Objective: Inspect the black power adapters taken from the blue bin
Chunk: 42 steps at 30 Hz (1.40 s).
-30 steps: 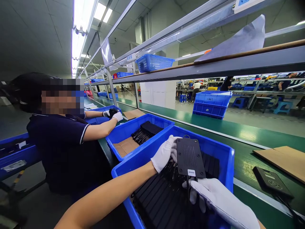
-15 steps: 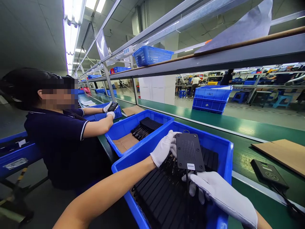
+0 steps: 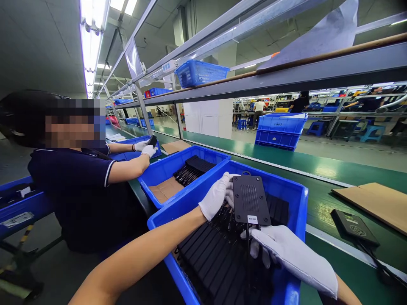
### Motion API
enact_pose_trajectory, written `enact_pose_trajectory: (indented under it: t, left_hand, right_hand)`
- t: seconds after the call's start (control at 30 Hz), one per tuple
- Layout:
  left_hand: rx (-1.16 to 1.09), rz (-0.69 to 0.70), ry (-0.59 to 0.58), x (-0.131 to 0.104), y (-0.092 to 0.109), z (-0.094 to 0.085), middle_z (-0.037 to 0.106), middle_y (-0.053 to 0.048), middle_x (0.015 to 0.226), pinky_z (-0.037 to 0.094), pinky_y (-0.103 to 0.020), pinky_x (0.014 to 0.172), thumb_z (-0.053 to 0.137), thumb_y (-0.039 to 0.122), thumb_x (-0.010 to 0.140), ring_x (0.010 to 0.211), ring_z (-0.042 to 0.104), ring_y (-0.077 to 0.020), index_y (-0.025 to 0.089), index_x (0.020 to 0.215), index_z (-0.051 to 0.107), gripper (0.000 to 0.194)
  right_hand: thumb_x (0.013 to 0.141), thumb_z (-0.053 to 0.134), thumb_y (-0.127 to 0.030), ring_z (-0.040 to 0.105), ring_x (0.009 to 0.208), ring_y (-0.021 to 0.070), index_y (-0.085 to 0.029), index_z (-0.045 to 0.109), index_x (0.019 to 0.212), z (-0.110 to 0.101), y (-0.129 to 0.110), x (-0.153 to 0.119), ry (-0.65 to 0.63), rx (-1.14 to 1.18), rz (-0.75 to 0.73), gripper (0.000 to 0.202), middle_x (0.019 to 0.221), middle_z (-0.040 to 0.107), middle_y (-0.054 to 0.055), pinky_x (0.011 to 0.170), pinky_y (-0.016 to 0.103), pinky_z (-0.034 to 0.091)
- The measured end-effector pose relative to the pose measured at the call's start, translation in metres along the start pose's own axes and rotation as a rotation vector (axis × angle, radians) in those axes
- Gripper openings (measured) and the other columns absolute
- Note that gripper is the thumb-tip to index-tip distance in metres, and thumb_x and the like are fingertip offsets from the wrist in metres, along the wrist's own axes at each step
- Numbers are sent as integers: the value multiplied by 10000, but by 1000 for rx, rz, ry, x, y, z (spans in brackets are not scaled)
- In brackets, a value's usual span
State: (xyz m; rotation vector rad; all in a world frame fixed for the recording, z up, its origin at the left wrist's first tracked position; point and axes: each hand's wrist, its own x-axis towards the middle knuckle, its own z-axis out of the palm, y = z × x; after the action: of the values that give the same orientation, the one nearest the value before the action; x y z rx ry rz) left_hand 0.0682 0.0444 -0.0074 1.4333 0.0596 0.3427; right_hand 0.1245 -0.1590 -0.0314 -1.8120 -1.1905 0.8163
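While the gloved left hand (image 3: 216, 195) pinches the far left edge of a flat black ribbed module (image 3: 250, 200) and the gloved right hand (image 3: 288, 256) closes on its near end by the white label, the module sits lifted over a blue bin (image 3: 286, 292) of stacked black modules (image 3: 219, 262); left of it a co-worker's gloved hands (image 3: 144, 148) hold a small black part beyond a second blue bin (image 3: 159, 171)
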Motion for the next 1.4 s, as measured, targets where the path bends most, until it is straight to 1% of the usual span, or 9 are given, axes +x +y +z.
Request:
enact_pose_trajectory:
  t: [0.3, 0.53, 0.67, 0.83, 0.93, 1.07, 1.17, 1.27, 1.4]
  left_hand:
    - [11, 45, -8, 1, 0, 1, 656, -66, 866, 440, -198, 518, 331, 633, 909, 584, 562, -93, 150, 1206, 581, 620]
    - [139, 117, 20, -1, -3, 2, 651, -88, 1072, 512, -319, 784, 419, 520, 931, 883, 628, -183, 170, 1236, 546, 482]
    - [82, 161, -6, -4, -8, 11, 522, -121, 1343, 392, -379, 1059, 641, 376, 843, 1225, 499, -231, 166, 1306, 450, 543]
    - [77, -59, -87, -19, -16, 28, 478, -169, 1359, 410, -433, 1039, 773, 419, 712, 1180, 533, -256, 189, 1434, 227, 934]
    - [133, -202, -56, -24, -16, 34, 512, -160, 1291, 443, -452, 987, 833, 443, 617, 1099, 569, -263, 196, 1438, 191, 1071]
    - [11, -160, 23, -16, -8, 29, 538, -107, 1191, 474, -387, 939, 814, 415, 654, 1045, 582, -222, 190, 1247, 425, 745]
    - [-208, -116, 87, -5, 2, 17, 565, -51, 1050, 498, -370, 886, 769, 440, 705, 922, 624, -184, 204, 1078, 483, 526]
    - [-323, -90, 136, 0, 7, 8, 570, -46, 1029, 505, -363, 867, 734, 518, 718, 893, 629, -177, 211, 1034, 488, 505]
    - [-252, -85, 100, -7, -4, 17, 542, -43, 1040, 501, -340, 835, 763, 469, 706, 942, 607, -179, 203, 1023, 475, 504]
  right_hand:
    - [981, 366, -562, 565, 534, 126, -155, 690, 751, -1, -3, -2, -3, 29, -12, 568, 734, 690, 19, 505, 228, 390]
    - [985, 365, -547, 576, 535, 134, -165, 682, 717, -1, -4, -1, 49, 2, -15, 565, 679, 667, 6, 539, 242, 418]
    - [998, 334, -496, 588, 517, 137, -199, 581, 695, 5, -3, 5, 240, -212, 25, 491, 593, 615, -25, 534, 242, 405]
    - [977, 331, -376, 618, 558, 243, -222, 568, 760, 20, 9, 8, 576, -805, -10, 357, 613, 620, 24, 490, 306, 226]
    - [1007, 272, -365, 605, 473, 232, -218, 590, 795, 26, 15, 8, 701, -1021, -125, 409, 555, 595, 10, 464, 297, 163]
    - [1012, 258, -300, 588, 432, 211, -212, 610, 826, 29, 17, 9, 719, -1114, -208, 407, 540, 581, -1, 430, 289, 173]
    - [1008, 282, -286, 606, 462, 207, -222, 632, 904, 28, 19, 10, 657, -1110, -196, 371, 573, 601, -8, 414, 281, 236]
    - [1005, 313, -301, 629, 488, 202, -226, 638, 997, 27, 21, 10, 664, -1075, -210, 334, 612, 629, -18, 412, 285, 286]
    - [1006, 295, -250, 642, 520, 210, -217, 648, 997, 26, 23, 9, 607, -1110, -157, 354, 683, 660, 4, 418, 302, 278]
